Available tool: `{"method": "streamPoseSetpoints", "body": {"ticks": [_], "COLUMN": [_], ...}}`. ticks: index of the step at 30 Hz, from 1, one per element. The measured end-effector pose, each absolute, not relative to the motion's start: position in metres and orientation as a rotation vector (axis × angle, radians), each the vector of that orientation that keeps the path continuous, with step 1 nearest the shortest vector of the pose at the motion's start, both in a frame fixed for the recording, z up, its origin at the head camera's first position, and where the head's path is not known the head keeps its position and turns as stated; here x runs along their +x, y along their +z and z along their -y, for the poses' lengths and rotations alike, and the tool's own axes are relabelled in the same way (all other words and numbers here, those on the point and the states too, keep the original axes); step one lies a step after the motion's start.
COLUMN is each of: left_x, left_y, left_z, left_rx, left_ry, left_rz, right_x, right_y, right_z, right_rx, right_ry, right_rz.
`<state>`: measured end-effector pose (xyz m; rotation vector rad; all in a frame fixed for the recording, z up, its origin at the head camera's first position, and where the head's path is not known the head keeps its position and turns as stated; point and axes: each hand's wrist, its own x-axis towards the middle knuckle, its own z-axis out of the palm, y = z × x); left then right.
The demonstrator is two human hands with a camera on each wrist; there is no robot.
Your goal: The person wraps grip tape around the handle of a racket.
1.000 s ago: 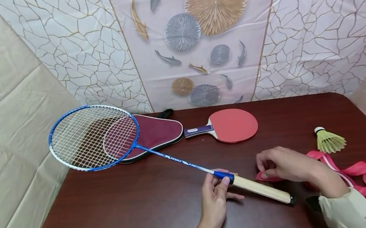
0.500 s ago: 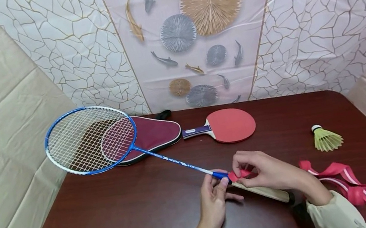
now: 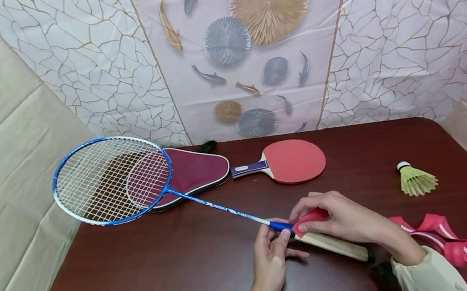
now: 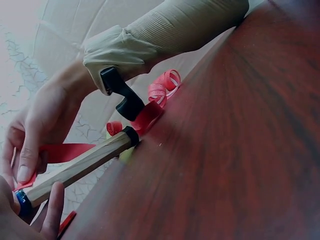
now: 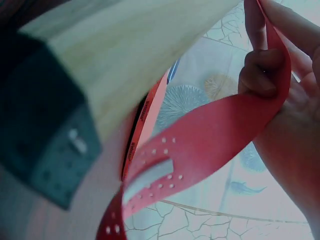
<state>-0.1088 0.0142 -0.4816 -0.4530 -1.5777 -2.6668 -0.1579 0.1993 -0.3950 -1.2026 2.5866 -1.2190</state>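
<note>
Red tape has finally met the racket: a second ago the right hand was off beside the bare wooden handle with the strip, and now it's pinching the free end between thumb and fingers right at the top of the wood, next to the blue collar. It was already about there half a second back, so the newest change is mostly how the fingers sit, tbh. Left hand has barely budged, it's gripping the racket around that collar with the thumb on it, and the strung head sticks out left, over part of the maroon case in the head view. The loose tape coils on the counter look reshuffled and pulled in a bit, near the shuttlecock. What it means, as I read it: strip and handle are together at the upper end, but below that I see plain wood down to the black end cap, so probably no full turn around it yet. The right wrist view has the strip hanging in a slack twist, holes and a white stripe showing. Can't tell if the end is stuck down or only held there.
</note>
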Motion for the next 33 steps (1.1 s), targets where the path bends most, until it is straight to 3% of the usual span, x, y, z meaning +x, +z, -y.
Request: {"method": "streamPoseSetpoints", "body": {"ticks": [6, 17, 33], "left_x": [-0.109, -0.11, -0.113], "left_y": [-0.483, -0.481, -0.482], "left_z": [-0.012, -0.01, -0.01], "left_rx": [-0.47, -0.479, -0.466], "left_ry": [-2.671, -2.702, -2.732], "left_rz": [1.567, 1.552, 1.566], "right_x": [-0.158, -0.16, -0.16], "right_y": [-0.4, -0.399, -0.396], "right_z": [-0.197, -0.193, -0.188], "right_rx": [-1.139, -1.307, -1.307], "right_ry": [-1.213, -1.27, -1.138], "right_rz": [-2.708, -2.641, -2.741]}}
